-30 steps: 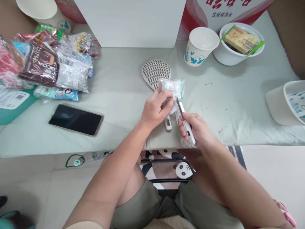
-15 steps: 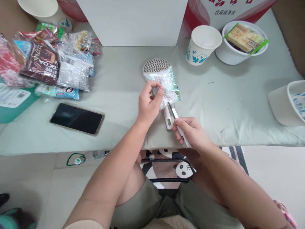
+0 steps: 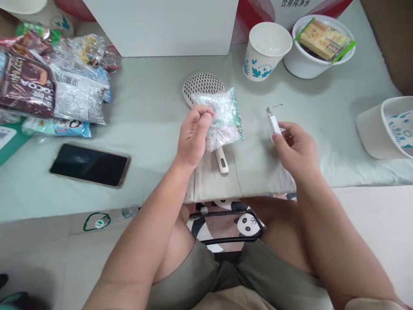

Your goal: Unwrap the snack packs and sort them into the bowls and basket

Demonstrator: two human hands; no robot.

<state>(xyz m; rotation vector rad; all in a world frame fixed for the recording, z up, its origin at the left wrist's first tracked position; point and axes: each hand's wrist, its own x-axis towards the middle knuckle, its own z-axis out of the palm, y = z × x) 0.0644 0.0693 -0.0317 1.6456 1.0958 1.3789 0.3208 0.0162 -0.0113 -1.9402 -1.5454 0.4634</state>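
Between thumb and fingers, my left hand [image 3: 194, 135] grips the left edge of a shiny clear-and-green plastic packet [image 3: 225, 116]. The packet is over a hairbrush with a pale honeycomb-patterned head [image 3: 203, 84], hiding its middle; its handle with an oval slot [image 3: 222, 160] shows below. To the right, my right hand [image 3: 298, 148] is closed on a white utility knife [image 3: 273, 125], apart from the packet. The knife's short blade points up and away from me, near a dark hair-like strand on the cloth.
A phone [image 3: 90, 165] and a heap of snack packets [image 3: 79, 97] are at the left. A paper cup [image 3: 267, 51], a white bowl [image 3: 305, 66] with wrapped crackers [image 3: 325, 38], and a white container [image 3: 374, 129] stand to the right. A big white box [image 3: 164, 28] is behind.
My right hand has moved the utility knife away from the packet to the right. My left hand still holds the packet, now slightly turned. The view has shifted a little.
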